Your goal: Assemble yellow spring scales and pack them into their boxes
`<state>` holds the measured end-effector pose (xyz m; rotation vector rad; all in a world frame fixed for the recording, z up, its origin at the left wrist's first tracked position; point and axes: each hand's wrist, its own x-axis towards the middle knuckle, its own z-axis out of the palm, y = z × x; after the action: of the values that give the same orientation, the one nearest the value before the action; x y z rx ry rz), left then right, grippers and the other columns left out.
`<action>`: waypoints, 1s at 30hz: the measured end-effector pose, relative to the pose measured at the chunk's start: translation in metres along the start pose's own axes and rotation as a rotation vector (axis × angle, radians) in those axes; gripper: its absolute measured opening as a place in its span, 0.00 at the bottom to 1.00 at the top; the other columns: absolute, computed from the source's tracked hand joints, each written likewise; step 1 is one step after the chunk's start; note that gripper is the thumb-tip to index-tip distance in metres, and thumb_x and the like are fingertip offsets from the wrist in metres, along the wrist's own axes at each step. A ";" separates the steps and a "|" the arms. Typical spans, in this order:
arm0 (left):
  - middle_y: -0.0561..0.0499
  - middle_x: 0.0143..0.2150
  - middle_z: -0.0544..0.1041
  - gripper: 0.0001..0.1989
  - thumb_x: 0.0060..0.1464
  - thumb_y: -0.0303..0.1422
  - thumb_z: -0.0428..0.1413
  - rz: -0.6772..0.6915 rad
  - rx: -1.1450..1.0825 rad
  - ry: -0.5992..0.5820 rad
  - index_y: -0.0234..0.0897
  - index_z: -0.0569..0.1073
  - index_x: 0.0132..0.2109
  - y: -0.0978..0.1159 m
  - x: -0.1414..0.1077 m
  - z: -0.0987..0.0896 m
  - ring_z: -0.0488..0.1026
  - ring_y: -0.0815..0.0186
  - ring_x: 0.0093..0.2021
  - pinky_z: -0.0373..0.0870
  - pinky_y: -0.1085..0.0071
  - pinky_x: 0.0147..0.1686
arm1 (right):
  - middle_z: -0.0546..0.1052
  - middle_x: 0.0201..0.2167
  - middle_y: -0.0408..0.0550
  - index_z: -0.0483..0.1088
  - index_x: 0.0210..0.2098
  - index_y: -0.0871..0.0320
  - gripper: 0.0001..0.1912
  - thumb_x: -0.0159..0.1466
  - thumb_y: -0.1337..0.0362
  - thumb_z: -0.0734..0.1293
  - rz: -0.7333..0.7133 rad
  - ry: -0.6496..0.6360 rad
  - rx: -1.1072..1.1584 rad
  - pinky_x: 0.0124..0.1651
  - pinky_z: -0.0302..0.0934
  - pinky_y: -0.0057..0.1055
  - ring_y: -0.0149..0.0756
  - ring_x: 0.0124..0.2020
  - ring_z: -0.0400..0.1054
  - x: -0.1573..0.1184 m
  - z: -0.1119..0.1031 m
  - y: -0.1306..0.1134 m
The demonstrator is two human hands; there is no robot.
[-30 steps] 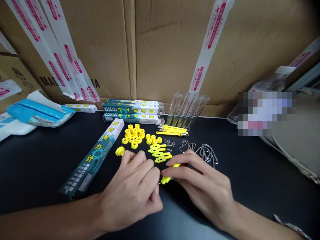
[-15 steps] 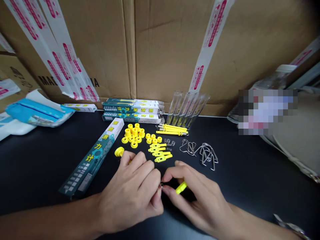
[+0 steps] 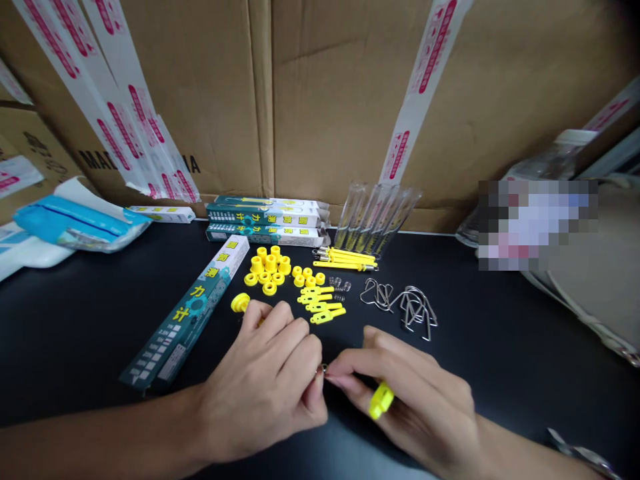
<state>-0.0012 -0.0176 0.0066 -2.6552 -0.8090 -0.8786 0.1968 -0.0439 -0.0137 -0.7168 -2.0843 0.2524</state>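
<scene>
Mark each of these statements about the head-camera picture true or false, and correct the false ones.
1. The right hand holds a yellow plastic piece. True.
2. The left hand grips the long teal box. False: it pinches a small metal fitting, and the box lies beside it.
3. The bent wire hooks lie on the black tabletop. True.
4. The clear plastic tubes lie flat beside the hands. False: they lean against the cardboard carton behind the table.
5. A round yellow piece sits by the left hand. True.
</scene>
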 end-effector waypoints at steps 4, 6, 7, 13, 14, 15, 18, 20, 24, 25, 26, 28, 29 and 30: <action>0.51 0.22 0.67 0.14 0.51 0.20 0.47 0.010 -0.011 -0.003 0.35 0.68 0.22 0.001 0.000 -0.001 0.57 0.62 0.28 0.52 0.63 0.30 | 0.78 0.30 0.45 0.70 0.45 0.57 0.08 0.68 0.74 0.65 0.032 0.021 -0.008 0.29 0.63 0.31 0.33 0.25 0.63 0.001 0.000 -0.001; 0.51 0.22 0.67 0.13 0.51 0.20 0.47 0.013 -0.017 -0.011 0.35 0.68 0.22 0.001 0.001 -0.002 0.57 0.63 0.28 0.52 0.63 0.30 | 0.77 0.29 0.45 0.70 0.44 0.57 0.08 0.68 0.74 0.65 0.027 0.021 -0.010 0.28 0.63 0.30 0.33 0.25 0.62 0.002 0.000 -0.001; 0.51 0.22 0.67 0.13 0.51 0.20 0.47 0.013 -0.017 -0.012 0.35 0.68 0.22 0.001 0.001 -0.002 0.57 0.63 0.28 0.52 0.63 0.30 | 0.77 0.29 0.45 0.70 0.44 0.58 0.08 0.68 0.74 0.65 0.022 0.021 -0.012 0.28 0.62 0.30 0.33 0.25 0.62 0.002 0.000 -0.001; 0.51 0.22 0.67 0.13 0.51 0.21 0.47 0.015 -0.021 -0.020 0.35 0.68 0.22 0.001 0.000 -0.001 0.57 0.62 0.29 0.51 0.63 0.30 | 0.77 0.30 0.46 0.69 0.46 0.58 0.09 0.67 0.75 0.66 0.018 0.003 0.011 0.29 0.62 0.31 0.33 0.25 0.61 0.001 -0.001 0.000; 0.51 0.22 0.67 0.13 0.51 0.20 0.47 0.011 -0.019 -0.015 0.36 0.68 0.22 0.001 0.000 -0.001 0.57 0.62 0.29 0.51 0.63 0.30 | 0.77 0.30 0.46 0.69 0.46 0.59 0.10 0.67 0.75 0.66 0.018 0.003 0.020 0.29 0.61 0.30 0.33 0.25 0.61 0.001 -0.001 0.000; 0.51 0.22 0.67 0.13 0.51 0.20 0.47 0.007 -0.016 -0.010 0.36 0.68 0.22 0.001 -0.001 0.000 0.57 0.62 0.29 0.51 0.63 0.30 | 0.77 0.30 0.47 0.70 0.46 0.59 0.10 0.67 0.76 0.66 0.015 0.006 0.028 0.28 0.61 0.30 0.32 0.26 0.60 0.001 -0.001 0.000; 0.51 0.22 0.66 0.13 0.51 0.20 0.47 0.003 -0.013 0.008 0.36 0.68 0.22 0.001 -0.002 0.001 0.57 0.61 0.29 0.52 0.62 0.30 | 0.76 0.30 0.48 0.70 0.45 0.63 0.10 0.66 0.78 0.66 -0.007 0.028 0.050 0.28 0.60 0.30 0.32 0.26 0.60 0.002 0.000 0.000; 0.50 0.22 0.66 0.14 0.50 0.19 0.47 0.003 -0.009 0.011 0.36 0.68 0.22 0.002 -0.002 0.001 0.57 0.61 0.29 0.52 0.62 0.30 | 0.76 0.30 0.48 0.71 0.45 0.64 0.10 0.66 0.79 0.66 -0.015 0.035 0.062 0.28 0.59 0.30 0.31 0.26 0.59 0.002 0.000 0.000; 0.50 0.22 0.67 0.14 0.51 0.20 0.47 0.000 0.009 0.022 0.36 0.68 0.22 0.004 -0.001 0.000 0.58 0.61 0.29 0.52 0.62 0.30 | 0.75 0.30 0.50 0.71 0.45 0.66 0.10 0.65 0.80 0.66 -0.026 0.026 0.074 0.29 0.59 0.30 0.32 0.27 0.60 0.001 0.001 0.002; 0.49 0.22 0.67 0.14 0.51 0.20 0.47 -0.001 0.010 0.026 0.36 0.68 0.22 0.004 -0.001 0.000 0.58 0.61 0.29 0.52 0.62 0.30 | 0.75 0.30 0.50 0.71 0.45 0.66 0.10 0.65 0.80 0.66 -0.031 0.025 0.075 0.29 0.59 0.30 0.32 0.27 0.60 0.001 0.001 0.002; 0.49 0.22 0.67 0.14 0.51 0.20 0.47 -0.002 0.011 0.024 0.35 0.68 0.22 0.004 -0.001 -0.001 0.58 0.61 0.29 0.53 0.62 0.30 | 0.75 0.30 0.50 0.71 0.45 0.66 0.10 0.65 0.80 0.66 -0.034 0.025 0.077 0.28 0.59 0.30 0.32 0.27 0.60 0.001 0.001 0.002; 0.49 0.22 0.67 0.14 0.51 0.20 0.46 0.003 0.013 0.019 0.35 0.69 0.22 0.005 -0.001 -0.002 0.58 0.61 0.29 0.52 0.62 0.29 | 0.74 0.30 0.50 0.71 0.45 0.66 0.10 0.65 0.79 0.66 -0.035 0.026 0.082 0.27 0.58 0.30 0.32 0.27 0.59 0.000 0.001 0.003; 0.49 0.22 0.67 0.15 0.52 0.20 0.47 0.005 0.014 0.017 0.35 0.69 0.22 0.005 -0.001 -0.002 0.57 0.61 0.28 0.52 0.62 0.29 | 0.74 0.30 0.50 0.71 0.45 0.66 0.09 0.65 0.79 0.66 -0.032 0.026 0.083 0.27 0.58 0.30 0.32 0.27 0.59 0.000 0.001 0.003; 0.49 0.22 0.67 0.15 0.52 0.20 0.47 0.006 0.015 0.014 0.35 0.69 0.22 0.005 -0.001 -0.002 0.57 0.61 0.28 0.52 0.62 0.29 | 0.74 0.30 0.50 0.71 0.44 0.66 0.09 0.65 0.79 0.66 -0.032 0.026 0.083 0.27 0.58 0.30 0.32 0.27 0.59 0.000 0.001 0.003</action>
<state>-0.0004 -0.0226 0.0073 -2.6341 -0.8011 -0.8856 0.1968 -0.0410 -0.0155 -0.6340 -2.0469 0.3087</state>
